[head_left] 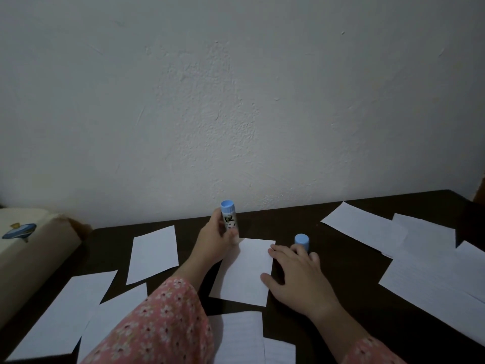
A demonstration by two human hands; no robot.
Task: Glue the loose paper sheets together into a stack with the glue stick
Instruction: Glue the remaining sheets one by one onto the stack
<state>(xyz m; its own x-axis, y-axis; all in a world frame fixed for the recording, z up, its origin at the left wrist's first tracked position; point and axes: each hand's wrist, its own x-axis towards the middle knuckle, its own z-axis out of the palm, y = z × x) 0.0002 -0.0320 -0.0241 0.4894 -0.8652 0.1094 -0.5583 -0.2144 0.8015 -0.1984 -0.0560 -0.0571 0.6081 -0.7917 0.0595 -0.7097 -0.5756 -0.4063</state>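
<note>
My left hand grips a glue stick with a blue end up and a white printed body; its lower end meets the top left corner of a white paper sheet in the middle of the dark table. My right hand lies flat, fingers spread, on the right edge of that sheet. Just beyond its fingertips a blue cap stands on the table. Other loose sheets lie to the left, the lower left, near me and to the right.
A plain white wall rises right behind the table. At the left stands a beige box-like object with a small blue spinning top on it. More overlapping sheets cover the right part of the table.
</note>
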